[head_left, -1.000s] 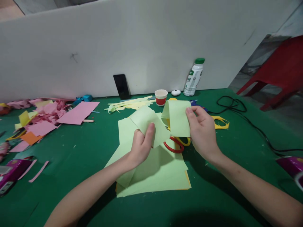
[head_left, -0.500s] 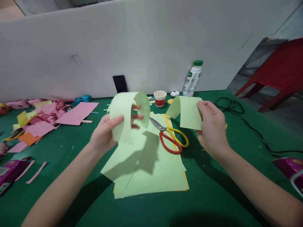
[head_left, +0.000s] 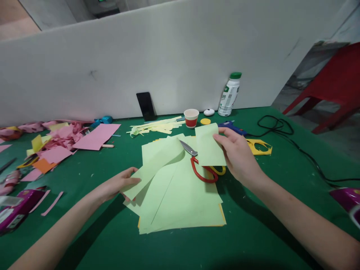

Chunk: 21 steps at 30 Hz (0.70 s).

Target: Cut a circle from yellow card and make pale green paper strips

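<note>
My left hand [head_left: 119, 183] pinches the lower end of a light green paper strip [head_left: 159, 159], which curves up to the right above a stack of light green paper sheets [head_left: 188, 204]. Between the thumb and fingers of my right hand [head_left: 239, 152] is another light green paper strip [head_left: 209, 146], bent over at its top. Scissors [head_left: 192, 152] with one red and one yellow handle lie on the stack, partly covered by the right strip. The top sheet bears a slanting line. Yellow-orange edges show beneath the stack.
Thin pale green scraps [head_left: 160, 126], a phone [head_left: 146, 106], a paper cup [head_left: 191, 118] and a bottle [head_left: 230, 95] are along the white partition. Pink paper scraps [head_left: 66, 138] lie left. A blue tool [head_left: 233, 128], yellow cut-out paper [head_left: 260, 147] and black cable [head_left: 300, 150] lie right.
My left hand has moved down and left, and its curled strip has opened out over the stack. My right hand has shifted slightly left with its strip, which now overlaps the scissors' handles.
</note>
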Each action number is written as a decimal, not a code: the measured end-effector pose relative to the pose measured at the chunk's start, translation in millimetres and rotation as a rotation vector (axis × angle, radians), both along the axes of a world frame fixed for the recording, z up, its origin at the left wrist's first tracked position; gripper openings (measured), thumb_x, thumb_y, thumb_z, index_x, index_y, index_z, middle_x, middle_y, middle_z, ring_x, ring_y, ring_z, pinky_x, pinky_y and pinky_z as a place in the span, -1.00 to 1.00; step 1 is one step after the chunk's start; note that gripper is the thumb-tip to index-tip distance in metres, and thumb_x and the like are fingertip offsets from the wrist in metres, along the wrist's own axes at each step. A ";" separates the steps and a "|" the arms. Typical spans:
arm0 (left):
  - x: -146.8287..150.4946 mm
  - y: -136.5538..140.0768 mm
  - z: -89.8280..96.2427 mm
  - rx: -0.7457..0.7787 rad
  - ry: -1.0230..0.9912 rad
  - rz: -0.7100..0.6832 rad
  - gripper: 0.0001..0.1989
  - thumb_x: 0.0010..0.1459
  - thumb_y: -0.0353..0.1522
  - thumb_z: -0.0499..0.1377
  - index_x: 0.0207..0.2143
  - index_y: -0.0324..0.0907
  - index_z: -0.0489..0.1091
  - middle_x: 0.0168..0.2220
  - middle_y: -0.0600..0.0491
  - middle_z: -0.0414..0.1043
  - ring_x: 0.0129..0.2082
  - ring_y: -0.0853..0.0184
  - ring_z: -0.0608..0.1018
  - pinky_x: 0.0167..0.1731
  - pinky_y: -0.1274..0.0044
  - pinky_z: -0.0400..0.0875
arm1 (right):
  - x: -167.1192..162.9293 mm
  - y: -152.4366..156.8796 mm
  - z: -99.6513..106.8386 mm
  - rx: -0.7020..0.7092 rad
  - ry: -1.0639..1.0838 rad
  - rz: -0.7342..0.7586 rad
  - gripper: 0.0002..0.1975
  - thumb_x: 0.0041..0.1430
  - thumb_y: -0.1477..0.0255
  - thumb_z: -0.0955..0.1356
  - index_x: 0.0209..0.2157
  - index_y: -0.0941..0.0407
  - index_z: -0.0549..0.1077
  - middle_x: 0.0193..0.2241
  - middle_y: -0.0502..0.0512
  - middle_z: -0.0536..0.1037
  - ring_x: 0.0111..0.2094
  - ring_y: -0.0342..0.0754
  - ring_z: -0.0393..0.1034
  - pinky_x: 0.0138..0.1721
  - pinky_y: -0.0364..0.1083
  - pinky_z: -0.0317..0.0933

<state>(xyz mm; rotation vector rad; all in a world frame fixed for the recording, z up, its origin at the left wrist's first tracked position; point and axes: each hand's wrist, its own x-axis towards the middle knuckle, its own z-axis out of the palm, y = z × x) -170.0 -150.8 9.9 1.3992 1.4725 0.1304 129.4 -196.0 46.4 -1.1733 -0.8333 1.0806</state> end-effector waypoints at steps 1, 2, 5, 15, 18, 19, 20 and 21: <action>3.2 -0.6 -0.3 0.054 0.059 -0.033 -0.54 -0.07 -0.04 0.12 -0.21 -0.15 0.26 -0.38 -0.02 0.44 -0.47 0.18 0.51 -0.65 0.56 0.25 | -0.6 0.0 -1.2 -0.020 -0.002 0.026 -0.93 0.03 0.45 0.28 -0.36 0.07 0.32 -0.60 -0.10 0.35 -0.69 -0.22 0.14 -0.70 -0.21 0.04; 6.4 -1.8 -0.3 0.142 0.153 -0.062 -0.56 -0.07 -0.03 0.11 -0.26 -0.17 0.27 -0.48 0.00 0.40 -0.52 0.19 0.48 -0.67 0.56 0.21 | -1.1 -0.1 -2.1 -0.042 0.009 0.056 -0.93 0.03 0.45 0.28 -0.36 0.08 0.31 -0.62 -0.11 0.32 -0.70 -0.24 0.11 -0.72 -0.22 0.01; 18.5 -7.4 4.0 0.494 0.420 -0.076 -0.56 -0.08 0.00 0.10 -0.41 -0.23 0.32 -0.54 -0.08 0.33 -0.40 0.03 0.46 -0.58 0.52 0.20 | -3.9 -2.2 -2.9 -0.078 0.094 0.158 -0.92 0.01 0.44 0.30 -0.41 0.10 0.26 -0.62 -0.14 0.27 -0.68 -0.27 0.09 -0.73 -0.26 0.00; 105.8 10.1 24.4 -0.124 -0.781 -0.101 -0.60 0.07 -0.13 0.00 -0.31 -0.26 0.44 -0.22 -0.11 0.48 -0.23 0.17 0.49 -0.21 0.41 0.34 | -44.2 -31.0 -11.5 -0.262 0.072 0.801 -0.85 0.01 0.50 0.30 -0.31 0.15 0.28 -0.51 -0.02 0.46 -0.57 -0.22 0.34 -0.63 -0.26 0.14; 115.2 12.9 27.2 -0.169 -1.014 -0.037 -0.74 0.06 -0.37 0.04 -0.28 -0.30 0.46 -0.17 -0.10 0.48 -0.24 0.24 0.51 -0.20 0.45 0.35 | -41.2 -32.1 -14.2 -0.242 -0.049 1.004 -0.77 0.03 0.39 0.32 -0.23 0.14 0.34 -0.45 0.02 0.49 -0.48 -0.20 0.36 -0.51 -0.22 0.22; 115.5 11.4 29.2 -0.183 -1.048 -0.037 -0.74 0.07 -0.40 0.03 -0.30 -0.32 0.46 -0.19 -0.11 0.49 -0.28 0.26 0.53 -0.22 0.47 0.37 | -36.3 -29.8 -13.0 -0.224 -0.112 1.061 -0.75 0.03 0.36 0.33 -0.21 0.13 0.35 -0.40 0.03 0.49 -0.44 -0.19 0.36 -0.45 -0.20 0.23; 114.9 8.8 31.5 -0.210 -1.063 -0.050 -0.73 0.07 -0.39 0.01 -0.32 -0.34 0.47 -0.26 -0.12 0.51 -0.35 0.27 0.54 -0.28 0.49 0.39 | -29.9 -26.2 -10.8 -0.201 -0.176 1.101 -0.74 0.03 0.35 0.33 -0.21 0.12 0.36 -0.35 0.04 0.48 -0.39 -0.18 0.36 -0.41 -0.19 0.23; 113.7 5.4 33.8 -0.245 -1.065 -0.074 -0.71 0.08 -0.37 0.00 -0.35 -0.37 0.47 -0.36 -0.14 0.52 -0.43 0.29 0.54 -0.36 0.51 0.41 | -22.4 -21.7 -7.9 -0.179 -0.231 1.132 -0.74 0.03 0.34 0.33 -0.21 0.12 0.37 -0.30 0.05 0.47 -0.34 -0.17 0.35 -0.36 -0.18 0.23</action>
